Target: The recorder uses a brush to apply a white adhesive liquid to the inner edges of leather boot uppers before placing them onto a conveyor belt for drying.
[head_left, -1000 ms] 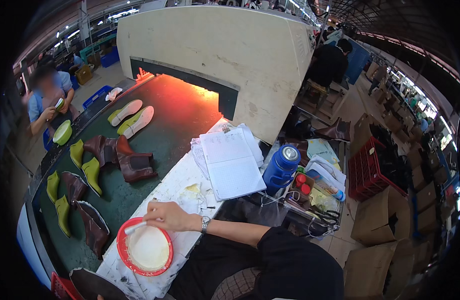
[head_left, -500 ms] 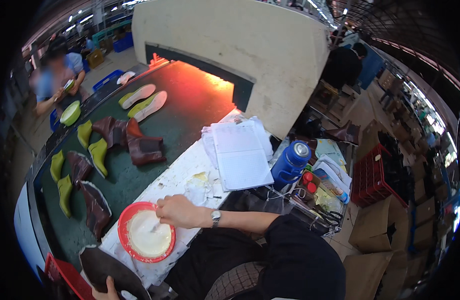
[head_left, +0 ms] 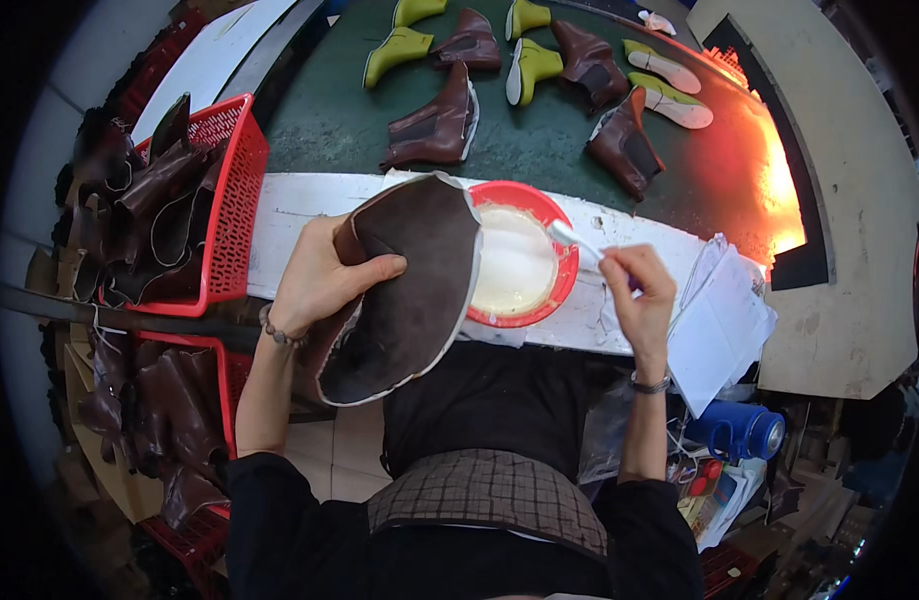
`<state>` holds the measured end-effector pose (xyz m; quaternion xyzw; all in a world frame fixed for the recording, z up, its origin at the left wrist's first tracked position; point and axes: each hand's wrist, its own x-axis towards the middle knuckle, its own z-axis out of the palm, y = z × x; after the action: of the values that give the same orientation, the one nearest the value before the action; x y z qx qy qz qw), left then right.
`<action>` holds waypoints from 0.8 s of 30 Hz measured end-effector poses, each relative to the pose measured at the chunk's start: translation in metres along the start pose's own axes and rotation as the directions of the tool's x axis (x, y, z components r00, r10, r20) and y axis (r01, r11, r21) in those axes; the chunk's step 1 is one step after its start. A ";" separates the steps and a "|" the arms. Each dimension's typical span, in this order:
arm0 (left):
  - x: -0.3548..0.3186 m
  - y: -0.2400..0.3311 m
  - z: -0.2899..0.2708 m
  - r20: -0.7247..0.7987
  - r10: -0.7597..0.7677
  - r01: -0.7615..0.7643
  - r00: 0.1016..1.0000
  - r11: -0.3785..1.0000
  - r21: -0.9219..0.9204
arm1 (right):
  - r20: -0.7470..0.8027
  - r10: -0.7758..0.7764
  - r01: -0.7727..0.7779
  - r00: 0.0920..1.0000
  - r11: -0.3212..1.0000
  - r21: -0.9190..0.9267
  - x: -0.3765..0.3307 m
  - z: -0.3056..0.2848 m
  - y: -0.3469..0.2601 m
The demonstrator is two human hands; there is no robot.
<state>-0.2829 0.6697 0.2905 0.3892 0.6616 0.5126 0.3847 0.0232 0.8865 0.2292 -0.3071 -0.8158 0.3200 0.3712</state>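
My left hand (head_left: 325, 275) grips a dark brown leather boot upper (head_left: 425, 270), thumb on its inner face. The piece is tilted, its pale edge overlapping the left side of a red bowl (head_left: 570, 275). White glue-like paste (head_left: 515, 255) fills much of that bowl. Between the fingers of my right hand (head_left: 642, 300) is a slim white brush (head_left: 580, 240), its head above the bowl's right rim. Whether the head touches the paste is hard to tell.
Brown ankle boots (head_left: 440, 120) and lime-green shoe forms (head_left: 400, 55) stand on a green conveyor (head_left: 330, 120), beside a glowing heater (head_left: 770, 180). Red baskets (head_left: 242, 200) of boot uppers are at left. Right: papers (head_left: 720, 325), a blue flask (head_left: 735, 428).
The view has swung left. My left hand has brought the boot upper up from the lower edge to beside the bowl. My right hand has lifted the brush from the paste.
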 end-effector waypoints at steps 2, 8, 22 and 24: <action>0.001 0.009 0.002 0.061 -0.064 0.065 0.996 0.998 -0.005 | 0.007 -0.146 0.144 0.989 0.981 0.127 0.017 0.000 -0.021; 0.011 0.003 0.000 0.392 -0.284 0.251 0.875 0.958 0.135 | 0.116 -0.381 0.371 0.918 0.924 0.093 0.050 0.011 -0.043; 0.001 0.022 0.010 -0.117 0.068 -0.099 0.991 0.953 -0.286 | 0.011 -0.265 0.262 0.964 0.957 0.128 0.010 0.034 -0.042; 0.004 0.019 0.012 -0.150 0.105 -0.143 0.983 0.952 -0.270 | 0.047 -0.291 0.285 0.955 0.953 0.103 0.008 0.034 -0.043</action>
<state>-0.2717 0.6811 0.3065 0.3364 0.5811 0.6490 0.3577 -0.0198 0.8564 0.2475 -0.1567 -0.8468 0.3101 0.4028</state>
